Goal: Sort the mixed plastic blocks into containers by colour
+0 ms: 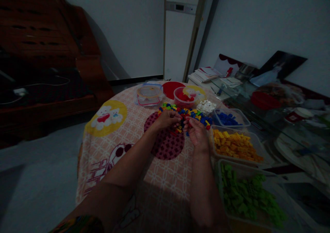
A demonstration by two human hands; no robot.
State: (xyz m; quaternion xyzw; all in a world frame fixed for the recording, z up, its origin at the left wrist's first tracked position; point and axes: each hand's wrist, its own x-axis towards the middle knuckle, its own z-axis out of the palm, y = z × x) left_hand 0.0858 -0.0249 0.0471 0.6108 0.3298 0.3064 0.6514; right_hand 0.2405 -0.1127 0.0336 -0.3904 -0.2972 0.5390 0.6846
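Observation:
Over a mixed pile of small toy bricks (197, 113) in red, yellow, blue and green, both hands are close together. My left hand (167, 119) has its fingers pinched at the pile's front edge; whatever lies between the fingertips is too small and dark to make out. My right hand (198, 131) is closed, thumb and fingers pinching a small red toy brick (187, 120). A few bricks lie beneath the hands on a dark red round patch of the tablecloth (167, 147).
To the right stand clear tubs of blue bricks (228, 118), yellow bricks (233, 145) and green bricks (247, 195). Behind the pile are a round tub of red bricks (184, 97), white bricks (206, 106) and stacked lids (149, 95). A cluttered glass table (247, 100) adjoins at right.

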